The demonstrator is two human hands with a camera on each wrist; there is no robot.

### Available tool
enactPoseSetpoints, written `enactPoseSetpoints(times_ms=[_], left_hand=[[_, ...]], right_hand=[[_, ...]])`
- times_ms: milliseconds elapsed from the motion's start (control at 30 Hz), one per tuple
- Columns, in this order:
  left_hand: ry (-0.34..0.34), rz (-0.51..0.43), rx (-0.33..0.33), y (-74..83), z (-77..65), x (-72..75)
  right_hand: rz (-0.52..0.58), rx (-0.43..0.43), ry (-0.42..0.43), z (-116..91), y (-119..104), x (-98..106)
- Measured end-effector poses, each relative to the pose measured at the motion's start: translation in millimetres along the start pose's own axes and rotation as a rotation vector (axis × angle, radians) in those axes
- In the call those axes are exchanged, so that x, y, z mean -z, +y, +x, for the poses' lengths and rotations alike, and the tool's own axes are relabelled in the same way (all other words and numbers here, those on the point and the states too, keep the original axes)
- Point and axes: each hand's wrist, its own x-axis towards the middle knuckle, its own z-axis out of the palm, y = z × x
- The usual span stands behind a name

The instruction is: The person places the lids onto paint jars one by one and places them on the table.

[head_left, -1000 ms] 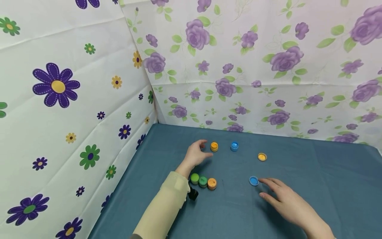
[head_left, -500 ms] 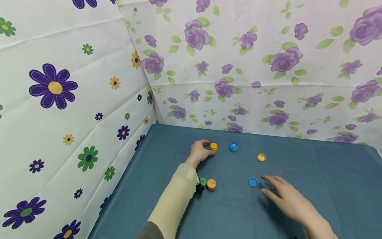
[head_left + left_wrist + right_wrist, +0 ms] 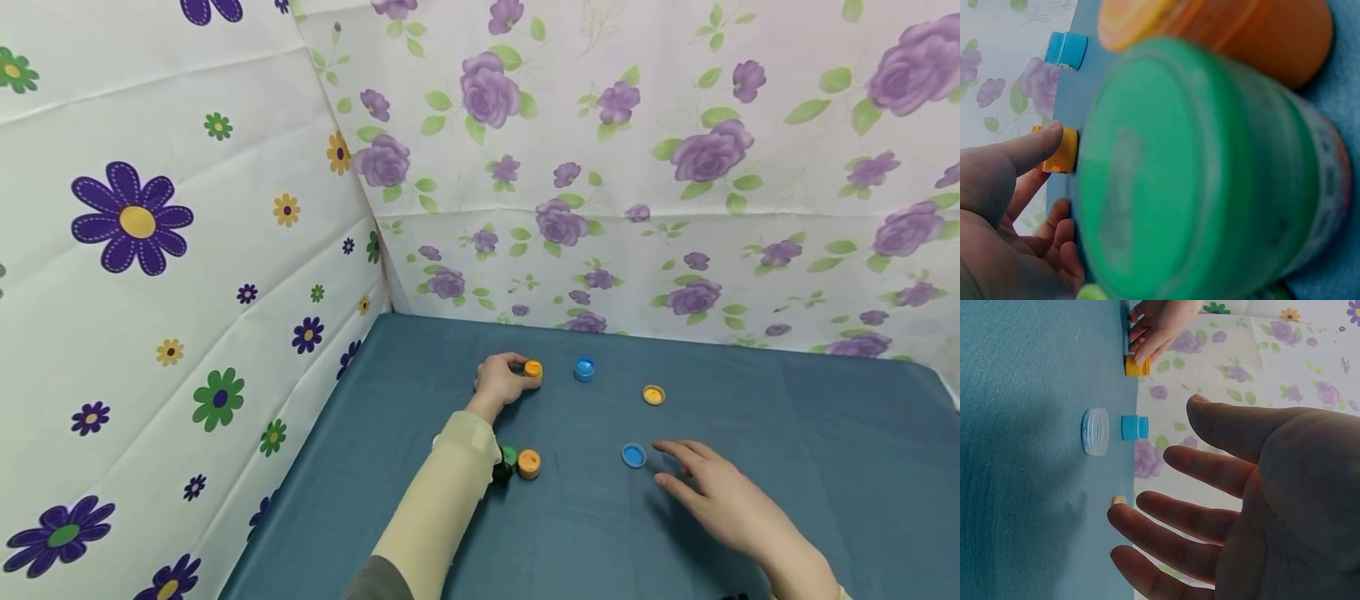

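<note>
Near the back of the table, my left hand (image 3: 501, 382) pinches an uncapped small yellow paint jar (image 3: 533, 369) between thumb and fingers. The left wrist view shows the thumb lying against the side of this jar (image 3: 1067, 151), which is upright on the cloth. To its right stands an uncapped blue paint jar (image 3: 584, 369). My right hand (image 3: 712, 496) hovers low over the cloth, fingers relaxed and apart, holding nothing. A blue lid (image 3: 633, 456) lies just left of its fingertips. Farther back lies a yellow lid (image 3: 653, 395).
Below my left forearm (image 3: 438, 492) stand a capped green jar (image 3: 1147, 169) and a capped orange jar (image 3: 528, 464); a light green one is mostly hidden by the sleeve. Flowered cloth walls (image 3: 450, 217) border the blue-covered table (image 3: 585, 533) at the back and left.
My left hand has moved right and closed its thumb and fingers on the yellow jar. Its sleeve now covers the light green jar. The right hand has barely moved.
</note>
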Motion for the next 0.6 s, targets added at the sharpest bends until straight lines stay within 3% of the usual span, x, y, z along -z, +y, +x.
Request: enactPoseSetpoints(times_ms=[333,467,600], left_hand=[[0.0,-0.231,-0.124,-9.0,-4.4,10.3],[0.031,-0.287,-0.196,-8.2,-16.7,19.8],[0.031,-0.401,-0.293,-8.8,-39.3,30.9]], right_hand=[[0.011,0.0,-0.003,1,1,3],[0.023,-0.007,-0.008,2,3,6],[0.038,-0.005,-0.011,3,7,11]])
